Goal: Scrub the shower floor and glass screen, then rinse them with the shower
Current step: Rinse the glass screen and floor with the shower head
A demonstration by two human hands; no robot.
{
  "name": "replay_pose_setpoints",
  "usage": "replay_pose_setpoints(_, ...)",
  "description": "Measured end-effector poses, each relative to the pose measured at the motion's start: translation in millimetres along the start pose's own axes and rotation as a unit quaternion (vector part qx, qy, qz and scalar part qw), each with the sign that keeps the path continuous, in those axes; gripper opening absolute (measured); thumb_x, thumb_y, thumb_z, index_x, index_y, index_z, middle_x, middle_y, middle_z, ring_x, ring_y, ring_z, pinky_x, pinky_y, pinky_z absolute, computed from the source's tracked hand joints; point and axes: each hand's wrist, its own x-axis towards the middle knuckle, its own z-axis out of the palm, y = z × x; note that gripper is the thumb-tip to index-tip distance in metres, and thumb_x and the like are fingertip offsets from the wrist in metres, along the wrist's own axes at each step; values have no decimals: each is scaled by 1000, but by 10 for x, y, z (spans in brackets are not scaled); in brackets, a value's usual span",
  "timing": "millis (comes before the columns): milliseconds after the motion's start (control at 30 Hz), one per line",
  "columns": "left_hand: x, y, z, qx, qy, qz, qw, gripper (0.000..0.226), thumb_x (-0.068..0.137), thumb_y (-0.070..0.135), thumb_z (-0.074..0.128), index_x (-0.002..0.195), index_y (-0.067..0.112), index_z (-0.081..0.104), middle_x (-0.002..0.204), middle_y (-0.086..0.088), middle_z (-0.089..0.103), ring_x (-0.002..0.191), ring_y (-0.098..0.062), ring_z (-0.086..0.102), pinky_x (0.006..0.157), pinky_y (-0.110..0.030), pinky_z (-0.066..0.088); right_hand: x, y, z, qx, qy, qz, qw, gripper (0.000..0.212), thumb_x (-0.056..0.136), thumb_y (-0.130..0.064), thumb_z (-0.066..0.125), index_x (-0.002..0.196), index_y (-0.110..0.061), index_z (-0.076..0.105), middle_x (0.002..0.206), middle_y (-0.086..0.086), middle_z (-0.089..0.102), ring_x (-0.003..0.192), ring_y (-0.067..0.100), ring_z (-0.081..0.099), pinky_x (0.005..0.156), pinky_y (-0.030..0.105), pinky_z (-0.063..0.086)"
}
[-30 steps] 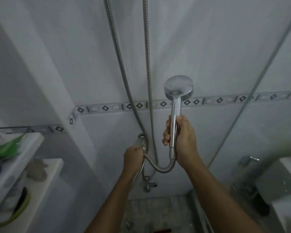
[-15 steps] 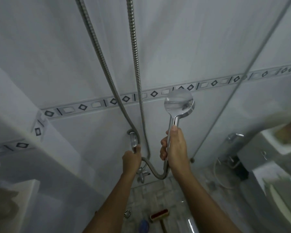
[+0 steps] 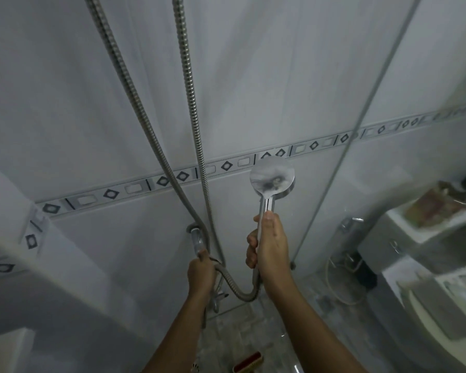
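Centre frame, the right hand [image 3: 269,246] has its fingers wrapped around the stem of a chrome shower head [image 3: 272,177], thumb lying up the stem. It holds the head upright, round face toward the camera, in front of the tiled wall [image 3: 253,63]. To the lower left of it, the left hand [image 3: 201,273] has its fingers curled round the lower end of a chrome fitting [image 3: 197,238] on the wall. A ribbed metal hose [image 3: 237,289] sags in a loop between the two hands, and two more runs of hose climb out of the top of the frame. A patterned border [image 3: 135,188] of diamonds crosses the wall behind the shower head. The thin edge of the glass screen [image 3: 366,109] slants from the upper right down to just beside the right wrist, leaving a narrow stall for both arms. Low in the frame, between the forearms, lies the grey shower floor [image 3: 234,327], with a red brush [image 3: 248,362] on it, cut off at the bottom edge, and a drain [image 3: 195,368] barely showing. Beyond the glass on the right, a toilet [image 3: 441,319] appears blurred. Its cistern [image 3: 404,238] top carries a brownish item too smeared to identify. A white shelf [image 3: 6,345] corner shows at the lower left.
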Motion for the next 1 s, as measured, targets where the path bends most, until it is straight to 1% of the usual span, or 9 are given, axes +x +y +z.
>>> replay_pose_setpoints(100,-124,38,-72,55,-20,20,998,65,102,53,34,87,0,68,95,-30,70,86,-40,68,76,-44,54,-8,-84,-84,-19,9,-8,1000,34,105,-49,34,102,-19,49,61,1,45,44,14,35,41,24,32)
replay_pose_setpoints(167,-293,171,-64,71,-48,31,996,73,99,60,32,94,-3,68,103,-34,67,96,-47,66,86,-51,55,-5,-202,-201,-32,17,-22,999,31,103,-53,37,99,-24,48,63,4,43,44,14,33,40,23,30)
replay_pose_setpoints(233,-537,466,11,89,-76,52,992,77,98,67,26,75,7,68,88,-33,68,81,-44,68,76,-47,57,23,-401,-380,-49,35,-56,997,30,103,-51,39,95,-23,46,66,9,41,46,15,32,40,24,29)
replay_pose_setpoints(300,-745,847,137,84,-97,82,988,81,99,67,22,61,7,62,66,-20,65,59,-30,61,60,-35,51,72,-649,-553,-57,55,-100,992,33,104,-49,40,93,-18,46,68,11,41,48,17,30,40,27,27)
replay_pose_setpoints(400,-1027,1475,410,59,-141,140,978,89,96,72,22,56,4,63,45,-6,53,42,-21,49,44,-23,36,137,-1094,-865,-78,110,-184,974,38,105,-45,39,93,-10,47,68,11,40,51,21,31,41,29,29)
replay_pose_setpoints(633,-1944,2778,856,8,-290,259,921,82,90,79,28,56,10,56,35,4,43,30,-13,36,38,-15,26,174,-2401,-1621,-155,245,-340,895,35,106,-49,34,92,-24,54,63,3,44,52,20,39,49,37,37)
replay_pose_setpoints(800,-2552,3477,965,-13,-365,362,858,59,94,57,57,61,7,57,34,9,44,29,-11,33,40,-18,25,-37,-3286,-1977,-180,298,-418,839,38,103,-54,37,93,-19,50,67,2,45,53,13,42,49,31,39)
replay_pose_setpoints(867,-2753,3677,1016,-24,-376,389,841,53,95,47,59,61,7,57,34,8,43,30,-12,31,41,-19,23,-128,-3545,-2062,-188,307,-441,822,39,100,-59,39,97,-21,50,69,2,47,56,15,45,51,32,42)
replay_pose_setpoints(1000,-3105,3990,1042,-57,-394,423,814,50,93,40,61,55,10,50,38,5,41,34,-15,28,44,-21,22,-218,-3993,-2176,-221,354,-480,771,35,103,-51,39,99,-18,50,69,2,50,57,12,48,51,29,45)
